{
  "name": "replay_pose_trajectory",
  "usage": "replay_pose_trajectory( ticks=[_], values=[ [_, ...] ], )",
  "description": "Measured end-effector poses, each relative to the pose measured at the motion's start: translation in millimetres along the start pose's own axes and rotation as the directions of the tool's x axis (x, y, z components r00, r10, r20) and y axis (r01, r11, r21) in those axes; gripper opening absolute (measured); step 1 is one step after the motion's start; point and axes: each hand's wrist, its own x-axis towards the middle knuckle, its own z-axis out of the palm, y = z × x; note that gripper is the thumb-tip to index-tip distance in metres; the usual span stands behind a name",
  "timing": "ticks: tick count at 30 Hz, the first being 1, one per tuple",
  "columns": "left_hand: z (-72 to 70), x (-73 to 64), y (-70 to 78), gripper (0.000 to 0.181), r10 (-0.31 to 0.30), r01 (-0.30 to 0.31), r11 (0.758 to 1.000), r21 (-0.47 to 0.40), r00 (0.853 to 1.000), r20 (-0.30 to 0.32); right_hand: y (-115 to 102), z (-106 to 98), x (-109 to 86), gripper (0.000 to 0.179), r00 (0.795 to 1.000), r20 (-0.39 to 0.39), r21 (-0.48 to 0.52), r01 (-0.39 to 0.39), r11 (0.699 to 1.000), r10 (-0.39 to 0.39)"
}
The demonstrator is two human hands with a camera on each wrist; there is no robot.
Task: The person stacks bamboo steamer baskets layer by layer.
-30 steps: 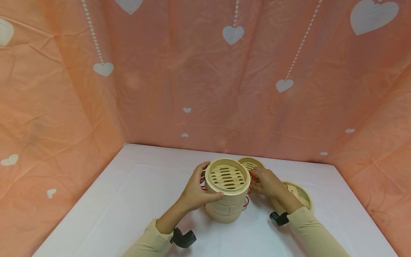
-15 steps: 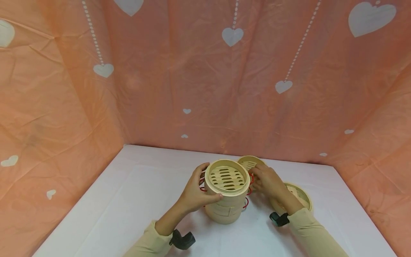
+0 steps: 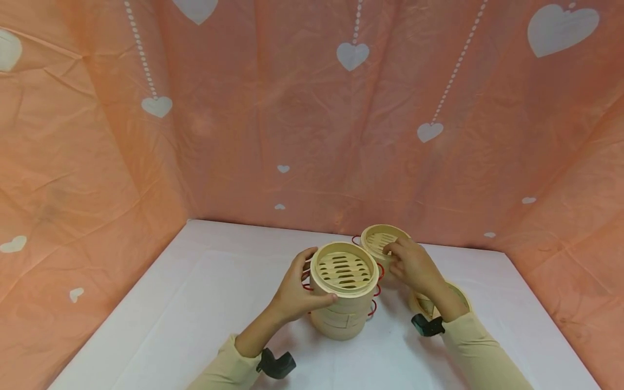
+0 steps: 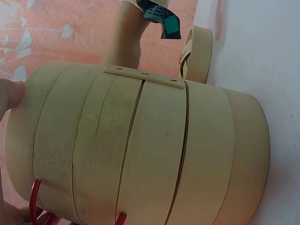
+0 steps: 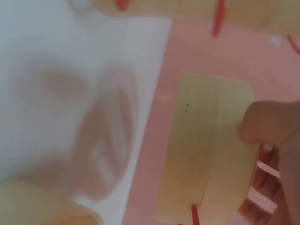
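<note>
A stack of bamboo steamer baskets point(image 3: 341, 317) with red side handles stands on the table, its slatted top facing up. My left hand point(image 3: 297, 290) grips the upper part of this stack, thumb at the front and fingers round the far left side. Behind it to the right, a separate steamer basket point(image 3: 380, 237) is in my right hand point(image 3: 414, 265). The right wrist view shows the thumb pressed on the wall of this held basket point(image 5: 201, 145), with fingers curled on its other side. It appears raised off the table, with a shadow beneath.
A shallow round bamboo piece point(image 3: 423, 307) lies on the white table point(image 3: 195, 314), partly hidden under my right forearm. An orange cloth wall point(image 3: 312, 135) with white hearts rises behind the table and at both sides.
My right hand has moved up and away with the separate steamer basket, so more of it shows, including a red handle. The left hand and the stack stay nearly still.
</note>
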Motion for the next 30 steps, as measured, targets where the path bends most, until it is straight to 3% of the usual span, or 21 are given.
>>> replay_pose_trajectory(
  ticks=[5,14,30],
  values=[
    [-0.2,0.3,0.3,0.100,0.016,-0.016,1.000,-0.001,1.000,-0.003,-0.2,-10.2,3.1,0.029,0.998,-0.061,0.027,0.030,0.999,-0.028],
    [-0.6,-0.1,1.6,0.098,0.011,-0.011,1.000,-0.008,1.000,-0.006,-1.3,-26.6,8.4,0.027,0.995,-0.102,0.041,0.024,0.999,-0.020],
    [-1.2,0.7,1.4,0.097,0.023,-0.022,0.999,-0.024,1.000,0.001,-20.6,-62.5,17.8,0.031,0.977,-0.211,0.134,0.046,0.990,-0.017]
  ],
)
